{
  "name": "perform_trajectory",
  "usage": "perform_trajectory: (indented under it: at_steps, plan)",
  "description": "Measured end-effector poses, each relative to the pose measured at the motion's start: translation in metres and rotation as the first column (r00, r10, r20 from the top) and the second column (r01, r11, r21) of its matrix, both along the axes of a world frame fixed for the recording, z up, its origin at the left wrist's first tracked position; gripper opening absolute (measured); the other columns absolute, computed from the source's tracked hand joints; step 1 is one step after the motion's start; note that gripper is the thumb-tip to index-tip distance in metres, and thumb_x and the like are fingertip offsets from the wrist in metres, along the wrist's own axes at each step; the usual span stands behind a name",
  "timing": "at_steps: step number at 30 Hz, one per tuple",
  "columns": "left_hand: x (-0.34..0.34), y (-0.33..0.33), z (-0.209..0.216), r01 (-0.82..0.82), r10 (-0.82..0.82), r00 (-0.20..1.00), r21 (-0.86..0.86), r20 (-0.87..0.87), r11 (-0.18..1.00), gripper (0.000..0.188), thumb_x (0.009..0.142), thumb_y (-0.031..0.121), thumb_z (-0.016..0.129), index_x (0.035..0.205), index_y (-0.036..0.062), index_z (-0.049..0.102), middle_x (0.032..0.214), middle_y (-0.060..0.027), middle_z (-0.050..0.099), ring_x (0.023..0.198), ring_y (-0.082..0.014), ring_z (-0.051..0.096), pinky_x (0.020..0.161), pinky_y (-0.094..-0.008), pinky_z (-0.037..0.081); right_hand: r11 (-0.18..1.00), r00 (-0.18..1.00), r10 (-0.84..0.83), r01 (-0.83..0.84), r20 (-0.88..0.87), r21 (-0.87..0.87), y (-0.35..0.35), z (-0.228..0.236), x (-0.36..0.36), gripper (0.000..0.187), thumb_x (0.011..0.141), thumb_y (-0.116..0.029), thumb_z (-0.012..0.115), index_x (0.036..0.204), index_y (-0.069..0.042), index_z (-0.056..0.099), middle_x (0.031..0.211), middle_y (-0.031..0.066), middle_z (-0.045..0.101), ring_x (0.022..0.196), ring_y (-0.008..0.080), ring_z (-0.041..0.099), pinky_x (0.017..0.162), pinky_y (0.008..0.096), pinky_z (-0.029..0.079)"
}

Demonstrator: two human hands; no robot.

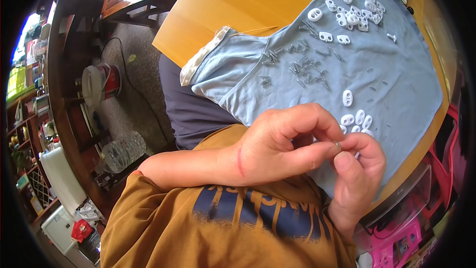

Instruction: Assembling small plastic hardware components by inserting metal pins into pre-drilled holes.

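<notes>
My left hand [282, 144] pinches one tiny shiny piece [337, 144]; whether my right hand [361, 168] also grips, I cannot tell. Grey coiled metal springs [303, 64] lie on light-blue cloth [411, 64].

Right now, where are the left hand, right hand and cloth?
Left hand [285, 144]: head view, middle of the hand.
Right hand [359, 172]: head view, middle of the hand.
Cloth [414, 72]: head view, bare right side.

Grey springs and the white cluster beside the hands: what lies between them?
In the head view, one white oval piece lies between the grey springs and white cluster, on blue cloth.
</notes>
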State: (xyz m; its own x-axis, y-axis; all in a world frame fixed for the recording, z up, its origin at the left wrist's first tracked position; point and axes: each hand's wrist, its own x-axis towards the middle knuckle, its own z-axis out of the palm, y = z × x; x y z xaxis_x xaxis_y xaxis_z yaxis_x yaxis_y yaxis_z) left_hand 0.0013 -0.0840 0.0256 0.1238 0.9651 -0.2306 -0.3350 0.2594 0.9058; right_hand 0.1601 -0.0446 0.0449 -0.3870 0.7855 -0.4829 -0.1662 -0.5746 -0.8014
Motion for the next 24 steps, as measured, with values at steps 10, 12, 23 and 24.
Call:
perform_trajectory:
  at_steps: [10,12,23,24]
  plan:
    - [-0.001,0.001,-0.002,-0.061,0.066,0.995,0.064,-0.074,0.996,0.015,0.079,0.0,0.06,0.094,-0.0014,0.062,0.082,-0.0065,0.061,0.073,-0.0105,0.055,0.063,-0.023,0.043,0.989,0.998,-0.037,0.031,-0.044,-0.143,0.002,-0.009,0.003,0.018,0.073,-0.008,0.068,0.085,0.001,0.059,0.074,-0.0005,0.057,0.063,0.0035,0.044,0.059,0.0156,0.036]
    - [-0.001,0.002,-0.006,-0.052,0.069,0.988,0.129,-0.138,0.99,0.015,0.079,0.0,0.06,0.093,-0.0016,0.062,0.082,-0.007,0.061,0.073,-0.0116,0.056,0.063,-0.0239,0.043,0.989,0.998,-0.044,0.037,-0.047,-0.14,0.002,-0.009,0.004,0.018,0.073,-0.009,0.069,0.084,0.001,0.059,0.074,-0.0006,0.056,0.063,0.0035,0.044,0.058,0.0155,0.035]
    - [-0.003,0.004,-0.005,-0.029,0.092,0.957,0.225,-0.275,0.974,0.008,0.077,0.002,0.063,0.083,0.0,0.059,0.078,-0.0063,0.058,0.065,-0.0123,0.053,0.055,-0.0224,0.04,1.0,0.999,0.006,-0.004,0.052,-0.025,-0.001,-0.012,-0.001,0.023,0.076,-0.023,0.067,0.08,-0.006,0.053,0.067,-0.002,0.052,0.055,0.0049,0.041,0.05,0.0186,0.032]
    - [-0.003,0.004,-0.007,-0.031,0.093,0.957,0.224,-0.275,0.974,0.008,0.077,0.002,0.063,0.083,0.0,0.059,0.078,-0.0063,0.058,0.065,-0.0123,0.053,0.055,-0.0224,0.04,0.999,1.0,-0.021,0.021,0.001,-0.05,-0.002,-0.012,-0.001,0.02,0.076,-0.019,0.067,0.08,-0.003,0.055,0.069,-0.0017,0.054,0.057,0.0042,0.041,0.052,0.0175,0.032]
